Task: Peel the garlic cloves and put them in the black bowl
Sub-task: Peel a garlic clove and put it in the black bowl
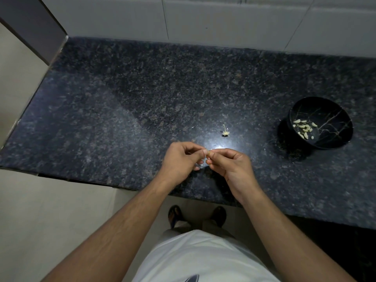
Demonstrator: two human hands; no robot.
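Both hands meet just above the front part of the dark granite counter [122, 110]. My left hand [181, 159] and my right hand [230, 163] pinch a small pale garlic clove [208, 154] between their fingertips; most of it is hidden by the fingers. The black bowl [335, 123] stands tilted at the right of the counter, with several peeled cloves [304, 128] lying in it. A bare garlic stem with its root base [225, 132] lies on the counter beyond my hands.
A white tiled wall [223, 19] backs the counter. A dark panel [34, 27] and a pale wall close the left side. The counter's front edge runs under my forearms, with my feet on the floor below. Tiny skin flakes [192, 127] dot the stone.
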